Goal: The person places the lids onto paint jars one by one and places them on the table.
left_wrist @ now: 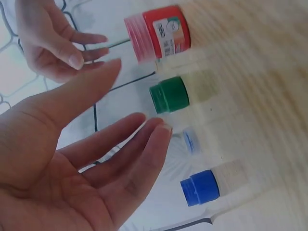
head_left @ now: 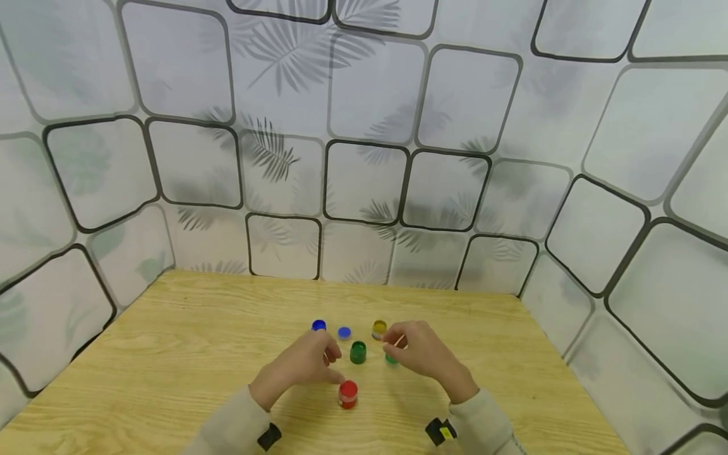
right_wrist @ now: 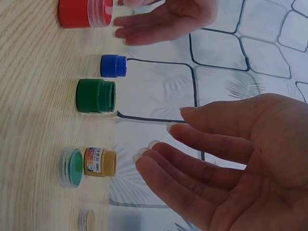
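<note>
My left hand (head_left: 304, 363) hovers over the table with loosely bent fingers, thumb close to the red paint jar (head_left: 348, 394), and holds nothing. That jar stands upright with a ridged lid on it. My right hand (head_left: 423, 354) hangs above the green lid (head_left: 391, 359), partly covering it in the head view, its fingers relaxed and holding nothing. Between the hands stands a lidless green paint jar (head_left: 357, 352). Farther back are a lidless blue jar (head_left: 318, 325), a blue lid (head_left: 344, 333) lying flat, and a lidless yellow jar (head_left: 379, 329) with a label (right_wrist: 95, 161).
Another small round lid (right_wrist: 86, 220) lies beyond the yellow jar in the right wrist view. The wood-grain table (head_left: 188, 354) meets a patterned curtain (head_left: 364, 183) at its back and sides. Black wrist cameras (head_left: 270, 436) sit at both cuffs.
</note>
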